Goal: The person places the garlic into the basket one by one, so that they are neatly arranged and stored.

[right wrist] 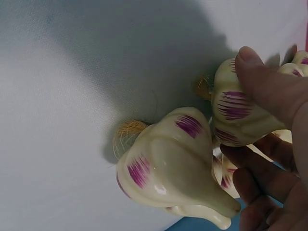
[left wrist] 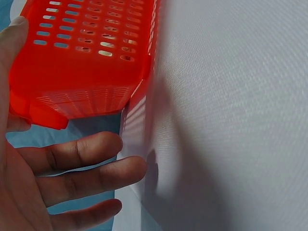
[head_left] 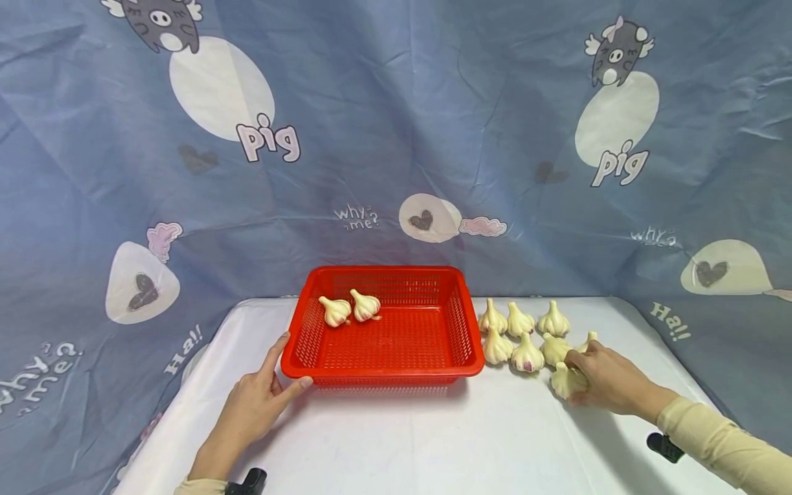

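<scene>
Thumb and fingers of my right hand pinch a garlic bulb at the front of a cluster on the right side of the table. Close beside it lies another garlic bulb, purple-streaked with a tuft of roots. Several more bulbs stand to the left and behind. My left hand touches the front-left corner of a red plastic basket, thumb and index finger on either side of it. Its other fingers extend loosely below the rim. Two garlic bulbs lie inside the basket, at its back left.
A white cloth covers the table. Blue printed fabric hangs behind and at both sides. The basket's right edge stands close to the garlic cluster.
</scene>
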Demonstrator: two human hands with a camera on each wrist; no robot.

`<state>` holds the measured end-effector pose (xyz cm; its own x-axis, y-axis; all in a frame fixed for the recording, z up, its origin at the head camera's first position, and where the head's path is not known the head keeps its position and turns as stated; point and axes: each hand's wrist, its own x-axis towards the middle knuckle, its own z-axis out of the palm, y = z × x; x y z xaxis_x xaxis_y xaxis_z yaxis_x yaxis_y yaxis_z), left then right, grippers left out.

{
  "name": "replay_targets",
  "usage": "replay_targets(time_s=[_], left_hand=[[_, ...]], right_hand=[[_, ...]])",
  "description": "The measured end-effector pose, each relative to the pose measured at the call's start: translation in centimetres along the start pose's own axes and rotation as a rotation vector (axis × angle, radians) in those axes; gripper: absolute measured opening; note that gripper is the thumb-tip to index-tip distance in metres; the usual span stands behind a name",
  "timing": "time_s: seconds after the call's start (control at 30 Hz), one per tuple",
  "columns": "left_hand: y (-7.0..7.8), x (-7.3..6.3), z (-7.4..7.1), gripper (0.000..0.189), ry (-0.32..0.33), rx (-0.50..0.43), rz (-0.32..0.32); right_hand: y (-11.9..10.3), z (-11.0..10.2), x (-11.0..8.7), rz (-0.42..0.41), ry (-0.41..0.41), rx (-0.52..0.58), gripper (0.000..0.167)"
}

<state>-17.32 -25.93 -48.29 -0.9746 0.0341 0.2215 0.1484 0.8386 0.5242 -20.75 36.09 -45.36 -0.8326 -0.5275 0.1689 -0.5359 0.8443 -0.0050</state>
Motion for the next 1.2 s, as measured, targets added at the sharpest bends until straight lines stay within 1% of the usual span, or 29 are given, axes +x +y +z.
replay_targets(time_s=[0.27, 0.47, 0.7, 0.77, 1.03, 1.1, 1.2], left_hand=[[-0.1, 0.0, 0.0, 0.092, 0.009, 0.003, 0.013], [-0.2, 0.0, 0.0, 0.091, 0.017, 0.009, 0.015], [-0.2, -0.1, 0.2, 0.091, 0.015, 0.012, 0.01], [-0.2, -0.1, 0.2, 0.092, 0.013, 0.012, 0.007], [-0.1, -0.1, 0.0, 0.092, -0.003, 0.008, -0.005], [-0.1, -0.1, 0.1, 0.093, -0.005, 0.01, -0.006], [-0.1, -0.1, 0.1, 0.093, -0.007, 0.013, -0.008]], right_hand=[[0.0, 0.1, 0.2, 0.002, -0.008, 0.017, 0.057], [0.0, -0.1, 0.5, 0.009, -0.031, 0.039, 0.055], [-0.3, -1.2, 0.7, 0.027, -0.098, 0.108, 0.05], [-0.5, -1.7, 0.8, 0.025, -0.105, 0.122, 0.048], [-1.7, -3.6, 1.8, 0.035, -0.11, 0.166, 0.038], [-1.9, -3.8, 2.1, 0.019, -0.096, 0.172, 0.036], [-2.0, -4.2, 2.5, -0.015, -0.051, 0.168, 0.036]])
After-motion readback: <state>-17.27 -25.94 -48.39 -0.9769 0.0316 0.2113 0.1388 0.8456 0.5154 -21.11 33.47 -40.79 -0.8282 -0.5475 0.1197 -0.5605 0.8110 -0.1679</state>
